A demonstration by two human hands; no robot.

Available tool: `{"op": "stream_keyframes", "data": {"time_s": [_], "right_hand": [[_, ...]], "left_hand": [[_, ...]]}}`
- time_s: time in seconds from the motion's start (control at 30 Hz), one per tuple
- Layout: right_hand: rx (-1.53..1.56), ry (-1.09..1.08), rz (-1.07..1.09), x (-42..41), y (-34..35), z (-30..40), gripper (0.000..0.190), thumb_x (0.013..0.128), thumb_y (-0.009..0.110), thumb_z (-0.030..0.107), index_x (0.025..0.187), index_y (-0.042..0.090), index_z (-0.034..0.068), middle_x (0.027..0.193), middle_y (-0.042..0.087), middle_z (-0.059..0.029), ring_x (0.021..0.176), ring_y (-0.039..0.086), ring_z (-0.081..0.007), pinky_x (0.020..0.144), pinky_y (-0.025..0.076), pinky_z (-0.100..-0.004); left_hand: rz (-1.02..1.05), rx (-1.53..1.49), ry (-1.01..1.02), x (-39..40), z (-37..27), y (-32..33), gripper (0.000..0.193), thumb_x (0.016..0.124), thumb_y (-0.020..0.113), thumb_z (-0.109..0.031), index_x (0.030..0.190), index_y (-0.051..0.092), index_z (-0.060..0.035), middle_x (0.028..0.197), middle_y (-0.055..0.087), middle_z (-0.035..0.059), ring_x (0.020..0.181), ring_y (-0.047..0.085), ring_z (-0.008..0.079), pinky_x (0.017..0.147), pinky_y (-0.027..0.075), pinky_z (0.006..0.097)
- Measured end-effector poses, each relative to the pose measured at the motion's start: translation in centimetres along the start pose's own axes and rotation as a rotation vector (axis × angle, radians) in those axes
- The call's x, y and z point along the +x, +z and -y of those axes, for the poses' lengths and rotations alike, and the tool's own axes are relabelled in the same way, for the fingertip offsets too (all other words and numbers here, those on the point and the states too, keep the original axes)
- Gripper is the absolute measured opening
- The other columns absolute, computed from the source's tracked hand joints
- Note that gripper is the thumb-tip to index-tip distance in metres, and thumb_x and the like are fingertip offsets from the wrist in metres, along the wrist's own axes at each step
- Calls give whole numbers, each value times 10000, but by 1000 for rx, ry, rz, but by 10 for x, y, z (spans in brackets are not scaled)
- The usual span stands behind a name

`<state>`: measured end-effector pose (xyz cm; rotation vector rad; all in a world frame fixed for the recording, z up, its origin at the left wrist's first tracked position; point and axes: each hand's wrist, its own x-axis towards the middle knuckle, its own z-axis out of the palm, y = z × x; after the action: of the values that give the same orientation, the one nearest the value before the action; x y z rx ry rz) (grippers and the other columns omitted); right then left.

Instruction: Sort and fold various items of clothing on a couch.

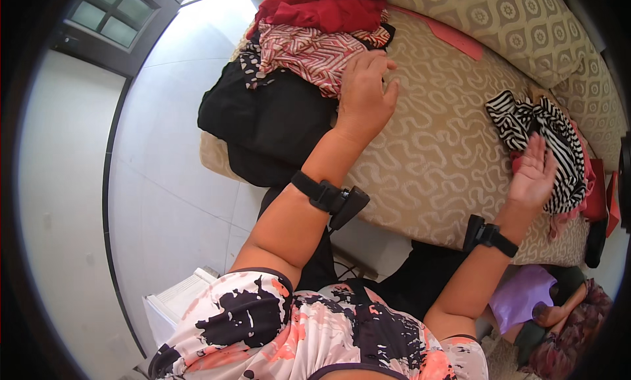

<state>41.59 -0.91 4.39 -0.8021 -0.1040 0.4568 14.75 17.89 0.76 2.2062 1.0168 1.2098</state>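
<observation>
My left hand (pixel 367 89) is at the right edge of a heap of clothes, over a red-and-white patterned cloth (pixel 300 55); its fingers are apart and I see nothing held. A red cloth (pixel 320 8) lies on top at the back, and a black garment (pixel 276 114) lies folded at the near side. On the right, my right hand (pixel 535 170) is raised, palm up and slightly blurred, beside a black-and-white striped cloth (pixel 562 153). That cloth lies bunched over pink fabric. Both heaps rest on a beige patterned cushioned seat (pixel 429 133).
Patterned back cushions (pixel 493 30) line the far side, with a pink flat piece (pixel 456 37) against them. A person (pixel 562 311) is at the lower right, beside purple fabric (pixel 525 294). A white box-like object (pixel 175 301) stands at lower left, near the door (pixel 69 183).
</observation>
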Motion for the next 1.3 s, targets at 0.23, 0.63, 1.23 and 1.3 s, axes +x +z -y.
{"op": "stream_keyframes", "data": {"time_s": [0.23, 0.63, 1.23, 1.3], "right_hand": [[-468, 232, 331, -46, 20, -55, 260, 993, 480, 163, 1184, 541, -3, 1080, 637, -135, 963, 634, -215, 855, 526, -332], [-639, 318, 458, -62, 28, -68, 232, 982, 508, 135, 1160, 554, -7, 1047, 649, -113, 928, 642, -177, 821, 531, -280], [-451, 465, 639, -87, 53, -64, 401, 1012, 464, 269, 1257, 488, -47, 1146, 604, -145, 1009, 624, -193, 870, 517, -310], [-389, 526, 622, -86, 54, -66, 411, 1013, 461, 269, 1276, 474, -47, 1164, 593, -150, 1022, 622, -194, 866, 519, -313]], "left_hand": [[-155, 571, -29, 14, 25, -23, 408, 801, 669, -229, 1184, 627, -94, 1416, 408, 166, 1368, 258, 407, 1136, 129, 556], [-220, 399, -132, 25, 61, -38, 128, 830, 659, -180, 891, 685, -71, 974, 656, 98, 1030, 542, 305, 904, 415, 435], [1017, -1264, -146, -15, -69, -11, 114, 846, 672, 4, 958, 693, 5, 910, 694, 42, 859, 638, 99, 768, 508, 235], [1181, -1222, -95, -22, -77, -2, 119, 848, 670, -3, 965, 691, 7, 912, 697, 43, 866, 641, 101, 779, 509, 239]]}}
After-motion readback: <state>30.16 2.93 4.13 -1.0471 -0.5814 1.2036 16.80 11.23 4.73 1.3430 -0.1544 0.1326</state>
